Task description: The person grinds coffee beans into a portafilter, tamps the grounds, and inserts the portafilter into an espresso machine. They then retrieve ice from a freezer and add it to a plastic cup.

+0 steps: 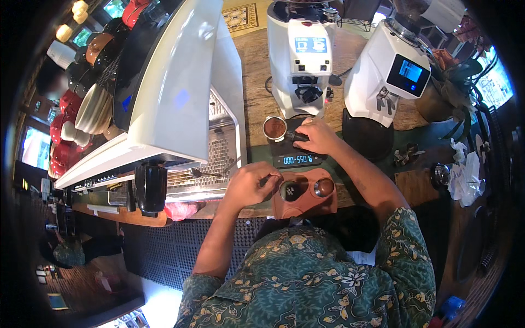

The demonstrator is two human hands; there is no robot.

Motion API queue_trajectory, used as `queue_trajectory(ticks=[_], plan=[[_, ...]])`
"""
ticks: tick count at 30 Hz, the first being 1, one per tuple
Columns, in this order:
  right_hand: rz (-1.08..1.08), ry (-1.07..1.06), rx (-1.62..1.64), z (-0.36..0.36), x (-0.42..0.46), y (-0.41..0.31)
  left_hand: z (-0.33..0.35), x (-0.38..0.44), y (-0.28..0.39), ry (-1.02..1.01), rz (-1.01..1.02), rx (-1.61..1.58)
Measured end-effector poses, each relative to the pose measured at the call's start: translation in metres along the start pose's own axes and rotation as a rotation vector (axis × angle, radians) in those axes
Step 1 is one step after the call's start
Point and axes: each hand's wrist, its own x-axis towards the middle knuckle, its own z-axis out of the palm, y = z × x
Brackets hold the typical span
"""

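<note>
My right hand (320,135) grips the black handle of a portafilter (268,138). Brown ground coffee (275,127) fills its basket, which faces up. The portafilter is over a black digital scale (283,149) with a lit display. My left hand (253,184) is curled, with nothing visible in it, at the left edge of a terracotta-coloured tamping stand (305,211). A tamper with a rounded brown top (325,187) sits in the stand's right hole. Beside it is a round opening (290,190).
A white espresso machine (176,90) with stacked cups (95,108) on top stands left, its drip tray (213,156) below. Two white coffee grinders (281,61) (365,78) stand behind the scale. At right are a potted plant (443,94) and crumpled white paper (467,180).
</note>
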Motion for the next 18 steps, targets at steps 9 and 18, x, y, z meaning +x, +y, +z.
queue_trajectory(ticks=[9, 18], plan=[[0.028, -0.076, 0.022, 0.006, 0.010, 0.007, 0.003, -0.001, -0.013, -0.017, 0.025, -0.064], [0.100, 0.004, 0.098, -0.016, 0.004, 0.003, -0.001, 0.002, -0.008, -0.024, -0.005, -0.076]])
